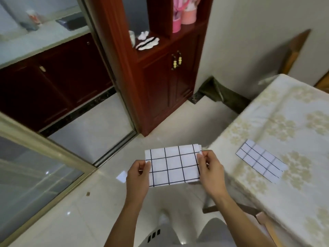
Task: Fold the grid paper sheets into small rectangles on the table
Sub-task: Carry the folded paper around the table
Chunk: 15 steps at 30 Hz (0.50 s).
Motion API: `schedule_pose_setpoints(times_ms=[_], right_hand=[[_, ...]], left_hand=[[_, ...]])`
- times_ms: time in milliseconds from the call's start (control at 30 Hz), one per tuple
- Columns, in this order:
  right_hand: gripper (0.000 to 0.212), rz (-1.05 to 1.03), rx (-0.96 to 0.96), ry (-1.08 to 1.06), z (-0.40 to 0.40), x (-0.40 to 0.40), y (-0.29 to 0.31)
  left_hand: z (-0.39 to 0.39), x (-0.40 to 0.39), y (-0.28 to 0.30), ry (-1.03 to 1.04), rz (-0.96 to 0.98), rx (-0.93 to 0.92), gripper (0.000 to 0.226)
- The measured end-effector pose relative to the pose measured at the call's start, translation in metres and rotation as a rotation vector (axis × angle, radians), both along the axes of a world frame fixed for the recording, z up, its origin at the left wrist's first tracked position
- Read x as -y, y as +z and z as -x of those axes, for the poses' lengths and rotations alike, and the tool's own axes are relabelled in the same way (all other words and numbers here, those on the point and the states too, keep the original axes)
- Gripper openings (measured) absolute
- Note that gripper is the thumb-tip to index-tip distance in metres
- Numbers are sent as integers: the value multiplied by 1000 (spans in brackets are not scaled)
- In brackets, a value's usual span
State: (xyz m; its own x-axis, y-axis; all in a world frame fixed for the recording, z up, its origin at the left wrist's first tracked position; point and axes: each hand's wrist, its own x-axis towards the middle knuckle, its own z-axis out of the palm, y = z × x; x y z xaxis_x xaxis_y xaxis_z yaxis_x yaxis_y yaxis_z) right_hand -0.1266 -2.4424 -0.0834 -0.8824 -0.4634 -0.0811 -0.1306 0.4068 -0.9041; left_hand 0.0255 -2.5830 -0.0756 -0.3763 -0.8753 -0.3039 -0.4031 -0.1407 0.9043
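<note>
Head view looks down over a pale glossy tiled floor (99, 202), with the desk (293, 202) at the right edge under a cream cloth printed with faded gold flowers. One folded grid sheet (260, 160) lies flat on the cloth near the desk's left border, a long rectangle set at a slant, apart from both hands. A second grid paper (173, 165), white with black lines, is held in the air over the floor, left of the desk and not touching it; layered edges show at its upper right corner, so it is folded or stacked, which of the two cannot be told. Left hand (138, 177) pinches the paper's left edge, thumb on the front. Right hand (211, 171) pinches the right edge, thumb and fingers closed on the layered corner. Both forearms are bare; grey trousers show at the bottom of the frame. A wooden chair (263, 220) stands partly under the desk's near side. Beyond, a dark red wooden cabinet (160, 82) stands against a white wall, with open shelves above carrying pink containers and small white items. Left of it, a sliding glass door in a pale metal frame (44, 145) opens onto a kitchen with dark red lower cupboards and a light worktop. The far background is blurred.
</note>
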Motion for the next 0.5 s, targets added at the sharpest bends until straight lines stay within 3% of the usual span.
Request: schedule_pose_setpoints(times_ms=[233, 500], right_hand=[[22, -4, 3, -276, 31, -26, -2], [23, -11, 37, -542, 67, -93, -5]], left_hand=[[76, 15, -7, -301, 50, -3, 16], [169, -29, -17, -534, -9, 27, 12]])
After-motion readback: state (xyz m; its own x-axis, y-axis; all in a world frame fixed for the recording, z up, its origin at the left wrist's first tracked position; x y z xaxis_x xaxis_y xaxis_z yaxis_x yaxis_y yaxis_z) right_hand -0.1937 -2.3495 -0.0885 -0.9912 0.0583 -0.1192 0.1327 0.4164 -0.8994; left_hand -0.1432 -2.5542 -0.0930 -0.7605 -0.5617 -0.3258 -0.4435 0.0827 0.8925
